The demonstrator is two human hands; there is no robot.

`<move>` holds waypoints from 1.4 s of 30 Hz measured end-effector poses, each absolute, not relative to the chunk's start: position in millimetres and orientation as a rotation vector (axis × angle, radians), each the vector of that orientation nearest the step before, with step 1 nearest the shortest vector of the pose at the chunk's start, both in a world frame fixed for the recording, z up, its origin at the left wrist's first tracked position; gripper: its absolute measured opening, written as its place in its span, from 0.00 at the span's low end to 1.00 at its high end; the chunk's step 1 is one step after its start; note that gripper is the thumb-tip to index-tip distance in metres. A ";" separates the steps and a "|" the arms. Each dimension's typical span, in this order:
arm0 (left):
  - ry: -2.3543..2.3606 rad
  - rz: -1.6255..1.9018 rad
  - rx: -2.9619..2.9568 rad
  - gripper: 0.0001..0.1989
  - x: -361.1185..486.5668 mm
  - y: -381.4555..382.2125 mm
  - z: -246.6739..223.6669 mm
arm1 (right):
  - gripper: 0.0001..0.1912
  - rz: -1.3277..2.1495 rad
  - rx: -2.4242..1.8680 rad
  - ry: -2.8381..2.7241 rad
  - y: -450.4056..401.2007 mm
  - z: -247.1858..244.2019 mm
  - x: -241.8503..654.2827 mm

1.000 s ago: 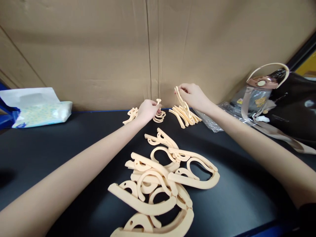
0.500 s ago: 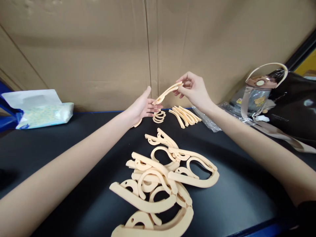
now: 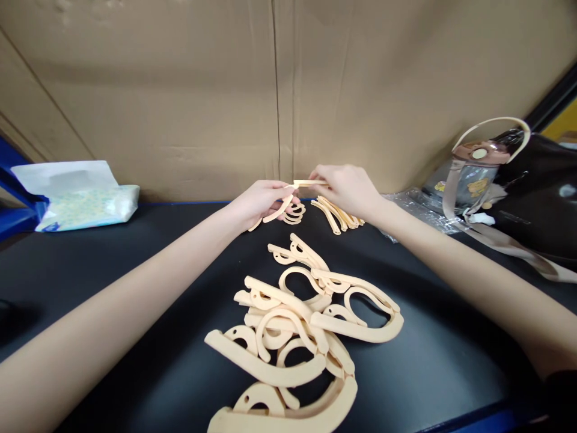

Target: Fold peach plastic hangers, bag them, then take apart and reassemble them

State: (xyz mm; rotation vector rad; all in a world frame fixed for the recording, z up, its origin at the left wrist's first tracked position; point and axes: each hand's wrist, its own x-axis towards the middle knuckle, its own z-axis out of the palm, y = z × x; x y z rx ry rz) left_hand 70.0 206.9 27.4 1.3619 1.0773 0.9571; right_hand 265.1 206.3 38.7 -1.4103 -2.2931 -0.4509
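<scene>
At the far side of the table my left hand [image 3: 264, 204] pinches a curved cream plastic hanger arm [image 3: 280, 210] that slants down from its fingers. My right hand [image 3: 347, 186] is closed on another cream hanger arm [image 3: 306, 183], held nearly level. The two arms meet end to end between my hands; whether they are joined I cannot tell. Below my hands lie several thin curved hanger hooks [image 3: 295, 215]. A row of loose hanger arms [image 3: 333, 213] sits under my right hand. Closer to me is a heap of folding hangers [image 3: 288, 325], their hooks folded in.
A pack of tissues [image 3: 88, 201] lies at the left. To the right stand a strapped water bottle [image 3: 478, 174], a black bag [image 3: 541, 204] and crumpled clear plastic wrap [image 3: 406, 210]. A cardboard wall [image 3: 202, 96] rises behind the black table [image 3: 171, 313].
My right hand has come down and left towards my left hand. My left fingers, spread before, have closed on a hanger arm. The two arms now spread apart at an angle.
</scene>
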 end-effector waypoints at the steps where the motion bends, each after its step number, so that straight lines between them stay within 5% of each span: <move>1: 1.081 0.940 1.398 0.08 73.2 203.5 28.6 | 0.13 -0.516 -1.408 -2.360 203.5 36.9 261.7; 7: 1.142 0.896 1.535 0.15 83.0 191.2 33.2 | 0.14 -0.749 -1.328 -2.559 191.8 31.0 252.5; 16: 1.274 0.969 1.770 0.12 89.6 187.8 32.2 | 0.14 -0.381 -1.649 -2.405 209.7 32.0 260.2; 22: 1.437 1.050 1.838 0.11 60.6 205.4 42.6 | 0.23 -0.383 -1.883 -2.212 235.5 31.7 301.6; 32: 1.709 0.880 1.872 0.05 26.3 234.2 23.7 | 0.20 -0.321 -1.958 -2.237 242.9 2.7 298.4; 42: 2.025 0.750 2.131 0.14 17.9 234.8 25.1 | 0.22 -0.182 -1.795 -2.356 215.9 34.3 279.1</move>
